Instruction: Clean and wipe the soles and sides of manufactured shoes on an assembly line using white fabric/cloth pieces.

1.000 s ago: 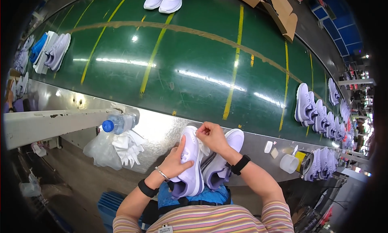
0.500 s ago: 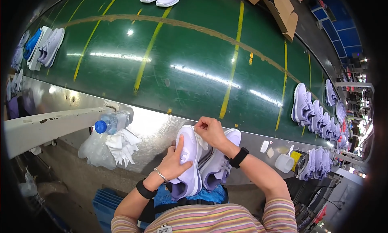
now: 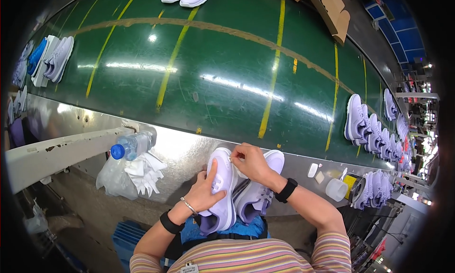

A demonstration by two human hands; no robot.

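Note:
A lilac sneaker [image 3: 221,178] with a white sole stands toe away from me at the metal edge. My left hand [image 3: 204,193] is closed round its left side, thumb and fingers spread along the upper. At the sneaker's toe, my right hand [image 3: 249,161] pinches a small white cloth [image 3: 242,171], mostly hidden under the palm, with the fingertips against the upper. Close by on the right lies a second lilac sneaker [image 3: 256,197], partly covered by my right hand and wrist.
Beyond the metal ledge [image 3: 180,143] runs a green belt [image 3: 222,55] with yellow lines. A water bottle [image 3: 135,145] and white cloths [image 3: 144,173] lie left. To the right are a plastic cup [image 3: 336,189], a tin [image 3: 353,185] and rows of lilac sneakers [image 3: 374,135]. A cardboard box [image 3: 332,12] sits far right.
My right hand has moved slightly down and right, its fingertips now lower on the toe, and less of the cloth shows. The left hand keeps its hold on the sneaker.

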